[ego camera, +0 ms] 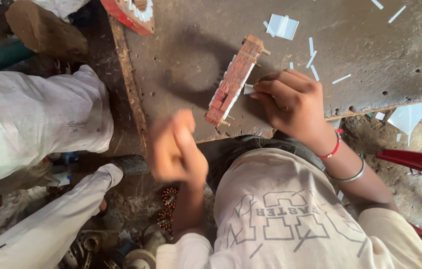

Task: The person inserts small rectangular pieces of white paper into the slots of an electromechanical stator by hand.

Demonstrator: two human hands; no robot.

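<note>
A red laminated core (233, 79) with white paper strips in its slots stands on edge on a worn metal table (370, 60). My right hand (295, 107), with a red thread and a metal bangle on the wrist, pinches a small white paper strip (249, 89) against the core's side. My left hand (176, 149) hovers at the table's near edge, just left of the core's lower end. It is blurred with curled fingers, and anything inside it is hidden.
Cut white paper strips (281, 26) lie scattered over the table. A second red core (130, 14) sits at the top edge. Another person in white clothes (32, 119) crouches at the left. Copper-wound parts (168, 199) lie on the floor; a red metal frame (415, 162) stands at the right.
</note>
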